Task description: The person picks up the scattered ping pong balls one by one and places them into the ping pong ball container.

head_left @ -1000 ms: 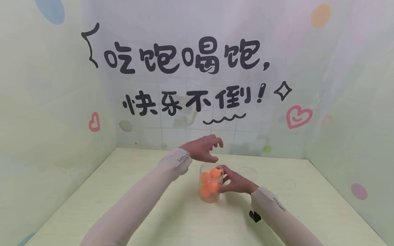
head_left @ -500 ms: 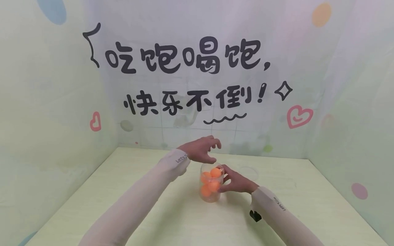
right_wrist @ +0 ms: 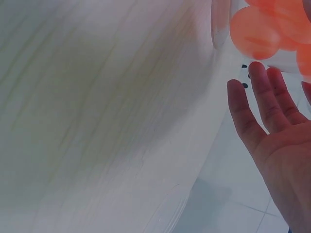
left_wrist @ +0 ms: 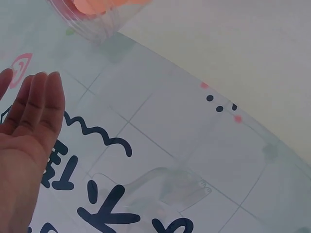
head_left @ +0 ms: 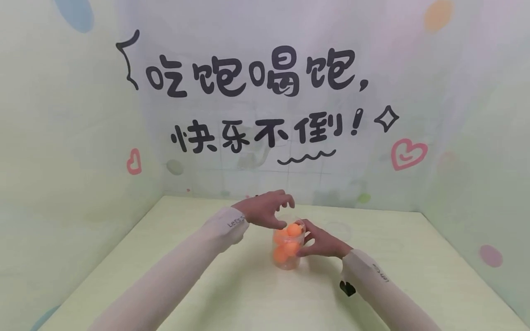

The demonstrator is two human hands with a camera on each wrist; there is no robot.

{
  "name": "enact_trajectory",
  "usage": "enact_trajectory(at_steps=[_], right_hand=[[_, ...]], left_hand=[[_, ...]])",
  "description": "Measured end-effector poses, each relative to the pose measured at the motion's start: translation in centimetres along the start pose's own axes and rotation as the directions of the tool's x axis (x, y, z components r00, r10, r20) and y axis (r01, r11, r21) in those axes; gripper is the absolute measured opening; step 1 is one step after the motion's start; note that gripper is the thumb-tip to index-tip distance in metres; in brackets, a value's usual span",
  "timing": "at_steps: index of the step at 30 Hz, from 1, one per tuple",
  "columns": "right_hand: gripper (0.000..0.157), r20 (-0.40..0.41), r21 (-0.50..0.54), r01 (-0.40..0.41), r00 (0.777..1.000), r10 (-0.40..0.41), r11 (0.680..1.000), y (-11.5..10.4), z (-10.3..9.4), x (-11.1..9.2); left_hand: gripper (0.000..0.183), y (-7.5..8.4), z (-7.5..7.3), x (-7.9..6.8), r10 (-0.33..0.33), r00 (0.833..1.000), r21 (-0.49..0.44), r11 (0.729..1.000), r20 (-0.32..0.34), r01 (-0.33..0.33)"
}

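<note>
A clear jar (head_left: 285,264) stands upright on the table, with several orange ping-pong balls (head_left: 294,230) inside; the same balls (right_wrist: 255,31) fill the upper right corner of the right wrist view. My right hand (head_left: 323,241) holds the jar from its right side, thumb at the front and fingers partly hidden behind it. Over the jar's mouth hovers my left hand (head_left: 265,209), fingers loosely bent and nothing in them. The thumb tip is close to the rim; whether it touches I cannot tell. In the left wrist view the jar (left_wrist: 99,29) shows only at the top edge.
A faint clear round lid or ring (head_left: 337,231) lies on the pale table (head_left: 265,299) behind the right hand. Printed cloth walls (head_left: 265,174) enclose the table at the back and both sides.
My left hand has come down slightly and drifted left above the jar. The right hand keeps its hold on the jar. The head view has shifted a little.
</note>
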State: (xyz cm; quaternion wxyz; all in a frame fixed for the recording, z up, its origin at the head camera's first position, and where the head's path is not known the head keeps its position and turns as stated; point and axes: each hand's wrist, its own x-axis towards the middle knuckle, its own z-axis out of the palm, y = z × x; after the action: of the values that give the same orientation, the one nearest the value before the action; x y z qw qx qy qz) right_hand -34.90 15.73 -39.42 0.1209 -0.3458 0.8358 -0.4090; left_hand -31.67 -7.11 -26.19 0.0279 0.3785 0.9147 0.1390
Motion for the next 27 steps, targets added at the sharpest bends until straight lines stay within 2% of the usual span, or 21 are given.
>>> enact_trajectory(at_steps=[5, 8, 13, 20, 27], right_hand=[[0.070, -0.003, -0.005, 0.010, 1.000, -0.010, 1.000, 0.1, -0.2, 0.1], [0.069, -0.005, -0.018, 0.016, 1.000, -0.016, 1.000, 0.0, -0.3, 0.1], [0.070, -0.003, -0.013, 0.004, 1.000, -0.004, 1.000, 0.1, -0.4, 0.1], [0.069, 0.000, -0.029, 0.010, 1.000, -0.010, 1.000, -0.1, -0.5, -0.1], [0.073, -0.009, -0.110, -0.098, 0.995, 0.098, 0.989, -0.4, -1.2, -0.2]], left_hand=[[0.039, -0.4, 0.3, -1.1, -0.006, 1.000, -0.017, 1.000, -0.003, 0.006], [0.040, -1.0, 0.3, -1.5, -0.034, 0.999, -0.012, 0.999, -0.011, 0.034], [0.041, -1.8, 0.4, -1.9, -0.055, 0.998, -0.003, 0.999, -0.026, 0.055], [0.042, -2.9, 0.7, -2.2, -0.045, 0.998, -0.014, 0.999, -0.044, 0.045], [0.042, -3.6, 1.2, -2.4, -0.049, 0.998, -0.006, 0.999, -0.050, 0.049]])
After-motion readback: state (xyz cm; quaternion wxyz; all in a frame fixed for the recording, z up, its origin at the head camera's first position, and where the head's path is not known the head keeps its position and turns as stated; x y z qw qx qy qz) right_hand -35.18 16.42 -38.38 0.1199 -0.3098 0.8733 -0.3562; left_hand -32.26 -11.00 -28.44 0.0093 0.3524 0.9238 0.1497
